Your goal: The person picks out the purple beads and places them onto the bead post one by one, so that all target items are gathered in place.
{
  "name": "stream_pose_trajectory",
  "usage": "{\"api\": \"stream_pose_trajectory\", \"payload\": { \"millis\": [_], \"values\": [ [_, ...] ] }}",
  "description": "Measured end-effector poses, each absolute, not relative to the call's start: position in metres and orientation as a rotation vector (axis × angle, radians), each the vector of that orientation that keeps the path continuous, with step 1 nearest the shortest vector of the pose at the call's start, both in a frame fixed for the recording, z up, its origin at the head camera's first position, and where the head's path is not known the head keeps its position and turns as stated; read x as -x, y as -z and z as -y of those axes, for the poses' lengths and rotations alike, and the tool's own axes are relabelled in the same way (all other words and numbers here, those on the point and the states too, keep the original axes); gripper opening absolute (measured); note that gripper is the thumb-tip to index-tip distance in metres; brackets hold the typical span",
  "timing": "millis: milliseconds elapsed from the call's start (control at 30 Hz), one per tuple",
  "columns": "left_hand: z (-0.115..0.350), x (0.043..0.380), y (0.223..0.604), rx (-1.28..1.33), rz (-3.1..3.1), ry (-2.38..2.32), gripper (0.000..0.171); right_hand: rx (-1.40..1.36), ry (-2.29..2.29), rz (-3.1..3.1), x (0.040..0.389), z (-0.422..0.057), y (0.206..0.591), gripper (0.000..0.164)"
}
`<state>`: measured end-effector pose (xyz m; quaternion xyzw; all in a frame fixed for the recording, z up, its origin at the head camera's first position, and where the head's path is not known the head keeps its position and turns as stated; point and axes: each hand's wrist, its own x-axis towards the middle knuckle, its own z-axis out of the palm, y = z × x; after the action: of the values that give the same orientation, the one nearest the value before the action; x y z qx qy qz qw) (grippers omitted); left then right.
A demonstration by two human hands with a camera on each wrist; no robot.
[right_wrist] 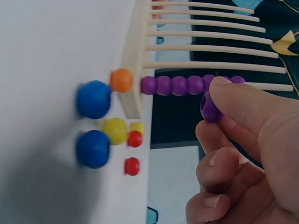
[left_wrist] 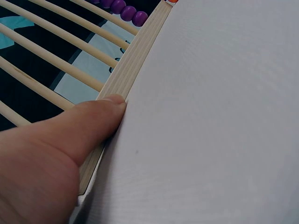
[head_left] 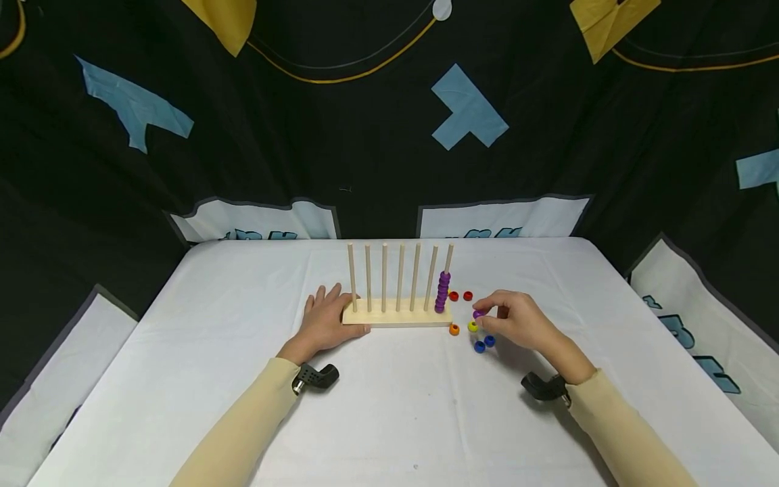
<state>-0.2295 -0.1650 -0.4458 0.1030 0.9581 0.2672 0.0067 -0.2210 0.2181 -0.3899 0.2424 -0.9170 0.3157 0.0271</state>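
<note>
A wooden peg stand (head_left: 395, 316) with a row of upright pegs stands on the white table. My left hand (head_left: 328, 318) holds its left end, the thumb (left_wrist: 100, 114) along the front edge of the base and the index finger reaching behind it. Several purple beads (head_left: 442, 292) are stacked on the rightmost peg. To the right of the stand, my right hand (head_left: 517, 318) pinches one loose purple bead (right_wrist: 211, 108) between thumb and index finger, its hole partly showing. In the head view it is just above a yellow bead (head_left: 473, 327).
Loose beads lie by the stand's right end: an orange bead (head_left: 454, 329), two blue beads (head_left: 479, 347) toward the front and two red beads (head_left: 467, 295) toward the back. Another yellow bead (right_wrist: 137, 127) sits beside a red one. A dark patterned curtain (head_left: 341, 155) hangs behind the table.
</note>
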Motion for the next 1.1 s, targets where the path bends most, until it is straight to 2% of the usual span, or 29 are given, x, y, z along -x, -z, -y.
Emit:
{"api": "stream_pose_trajectory", "payload": {
  "millis": [700,1100],
  "values": [
    [0.165,0.23,0.446,-0.314,-2.996,-0.835,0.075,-0.6,-1.12,2.775,0.252,-0.203,0.33,0.029],
    [0.164,0.23,0.447,-0.313,-3.004,-0.855,0.075,-0.625,-1.09,2.708,0.267,-0.192,0.306,0.029]
  ]
}}
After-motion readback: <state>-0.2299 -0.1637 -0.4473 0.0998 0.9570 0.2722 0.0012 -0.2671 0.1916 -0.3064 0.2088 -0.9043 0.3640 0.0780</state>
